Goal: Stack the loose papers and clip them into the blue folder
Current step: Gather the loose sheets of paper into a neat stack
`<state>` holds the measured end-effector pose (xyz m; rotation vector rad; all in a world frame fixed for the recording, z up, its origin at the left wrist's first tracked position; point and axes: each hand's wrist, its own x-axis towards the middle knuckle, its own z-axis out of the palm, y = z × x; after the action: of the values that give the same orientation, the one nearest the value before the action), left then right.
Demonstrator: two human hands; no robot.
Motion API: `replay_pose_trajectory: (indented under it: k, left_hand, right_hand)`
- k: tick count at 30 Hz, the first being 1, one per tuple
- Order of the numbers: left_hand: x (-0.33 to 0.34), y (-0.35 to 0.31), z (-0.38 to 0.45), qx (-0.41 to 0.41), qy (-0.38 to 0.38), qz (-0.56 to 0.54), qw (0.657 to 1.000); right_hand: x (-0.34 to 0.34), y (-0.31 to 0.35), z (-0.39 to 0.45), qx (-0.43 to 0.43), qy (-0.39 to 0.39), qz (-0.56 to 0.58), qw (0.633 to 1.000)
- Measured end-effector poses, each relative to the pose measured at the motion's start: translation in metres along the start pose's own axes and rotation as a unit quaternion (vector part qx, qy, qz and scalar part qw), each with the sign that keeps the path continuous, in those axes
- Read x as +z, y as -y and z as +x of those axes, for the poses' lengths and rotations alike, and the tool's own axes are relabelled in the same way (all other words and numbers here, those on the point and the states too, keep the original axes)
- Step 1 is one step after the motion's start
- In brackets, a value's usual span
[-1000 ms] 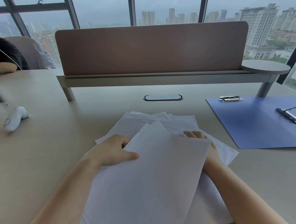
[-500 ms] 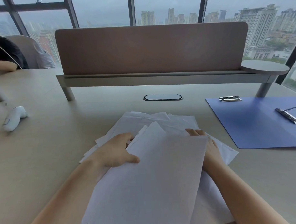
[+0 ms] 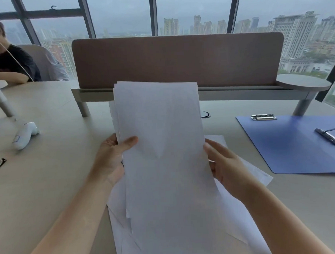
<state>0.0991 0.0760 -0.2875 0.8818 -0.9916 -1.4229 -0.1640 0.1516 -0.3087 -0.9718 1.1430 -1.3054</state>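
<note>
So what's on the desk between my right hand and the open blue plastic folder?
In the head view, only white loose sheets and bare beige desk lie between the right hand and the blue folder.

We hold the papers [image 3: 163, 146] upright between our hands, left hand [image 3: 111, 159] at their left edge, right hand [image 3: 225, 166] at their right, above more sheets [image 3: 246, 166] on the table [image 3: 51, 188]; the folder [image 3: 289, 145] lies open to our right, the divider [image 3: 179, 60] behind

Beige desk [image 3: 51, 184] backed by brown divider panel [image 3: 177, 62] w/ small round shelf [image 3: 303, 82]. Floor-to-ceiling windows [image 3: 193, 12] seen behind; overcast city skyline, dim daylight.
</note>
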Motion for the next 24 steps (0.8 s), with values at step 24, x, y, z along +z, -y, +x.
replay_pose_trajectory:
  k: [24]
  left_hand:
    - [0.042, -0.017, -0.014, 0.137, -0.001, 0.109, 0.985]
  right_hand:
    - [0.015, 0.005, 0.004, -0.222, -0.094, -0.092, 0.966]
